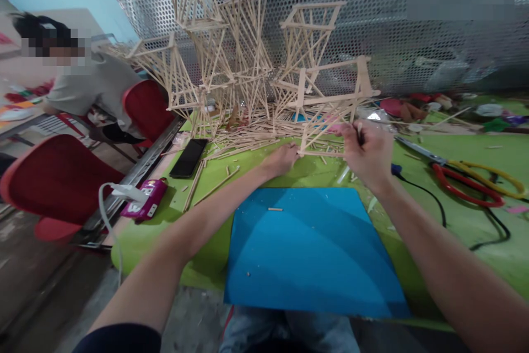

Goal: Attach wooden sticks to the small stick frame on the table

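Note:
A small open tower of thin wooden sticks (330, 99) stands tilted between my hands, with square frames at top and bottom joined by slanting sticks. My left hand (281, 159) pinches its near lower left corner. On the opposite side, my right hand (370, 149) has its fingers closed at the lower right corner, partly hiding it. Several similar stick towers (248, 28) rise just behind. A heap of loose sticks (252, 135) lies beneath them. Nearest to me is a blue board (309, 248) with one short stick piece (275, 209) on it.
A black phone (188, 158) and a purple power socket (146, 199) with a white plug lie left. Scissors with red and yellow handles (467, 182) and a black cable (440, 204) lie right. Perforated metal sheeting (372, 28) stands behind. Another person (95, 77) sits left near red chairs (61, 177).

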Action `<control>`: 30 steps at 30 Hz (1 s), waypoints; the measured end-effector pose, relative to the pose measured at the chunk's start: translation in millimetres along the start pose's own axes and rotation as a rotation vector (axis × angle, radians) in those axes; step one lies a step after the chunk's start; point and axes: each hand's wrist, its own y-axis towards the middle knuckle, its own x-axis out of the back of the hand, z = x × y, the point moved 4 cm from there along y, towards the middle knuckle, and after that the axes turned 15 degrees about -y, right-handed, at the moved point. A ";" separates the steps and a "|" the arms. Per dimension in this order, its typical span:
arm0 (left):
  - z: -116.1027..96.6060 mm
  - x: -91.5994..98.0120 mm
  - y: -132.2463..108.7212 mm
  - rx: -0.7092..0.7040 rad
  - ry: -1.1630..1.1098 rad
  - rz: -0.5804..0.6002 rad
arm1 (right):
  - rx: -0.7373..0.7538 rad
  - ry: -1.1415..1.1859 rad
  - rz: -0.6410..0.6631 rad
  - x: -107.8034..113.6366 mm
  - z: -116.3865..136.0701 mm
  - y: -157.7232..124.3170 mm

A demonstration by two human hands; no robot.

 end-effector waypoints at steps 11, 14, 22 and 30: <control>5.3 6.8 -13.0 0.026 -0.072 -0.155 | 0.002 0.015 -0.008 0.0 -2.9 -0.6; 2.3 6.2 -11.5 -0.004 -0.067 -0.118 | 0.008 0.013 -0.009 -0.1 -3.3 -0.5; 1.0 0.5 -4.9 -0.060 0.031 -0.044 | 0.031 0.024 -0.027 -1.1 -3.5 -0.3; 6.0 -1.8 -6.0 -0.076 0.004 -0.020 | 0.028 0.023 -0.025 -1.6 -2.8 0.0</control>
